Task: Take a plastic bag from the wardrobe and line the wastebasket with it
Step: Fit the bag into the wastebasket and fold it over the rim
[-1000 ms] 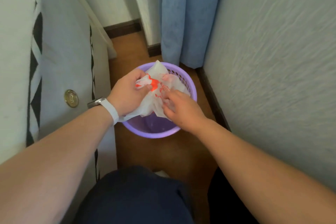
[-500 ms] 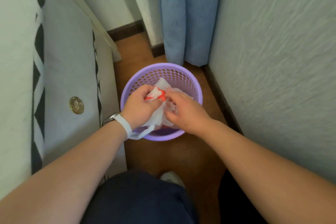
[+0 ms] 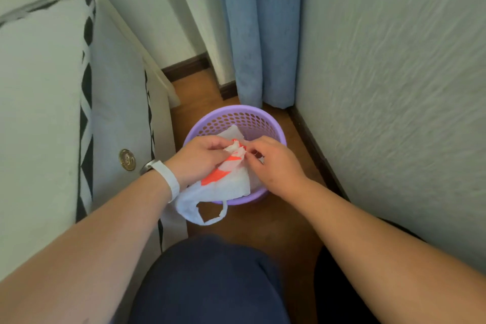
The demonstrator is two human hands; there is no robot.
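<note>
A purple perforated wastebasket (image 3: 244, 118) stands on the wooden floor in a narrow corner. Over its near half lies a crumpled white plastic bag with orange print (image 3: 226, 187), one handle loop hanging past the near rim. My left hand (image 3: 200, 158), with a white watch strap on the wrist, grips the bunched bag from the left. My right hand (image 3: 276, 160) pinches the same bunched edge from the right. Both hands meet above the basket's middle. The basket's floor is hidden under the bag and hands.
A white wardrobe door (image 3: 52, 113) with black diamond trim and a round brass knob (image 3: 127, 160) fills the left side. A textured wall (image 3: 394, 87) closes the right. A blue curtain (image 3: 263, 34) hangs behind the basket. My dark-clothed knee (image 3: 210, 284) is at the bottom.
The bag has been pulled toward me, and a handle loop now hangs over the near rim. Both hands have shifted slightly while still gripping the bunched top.
</note>
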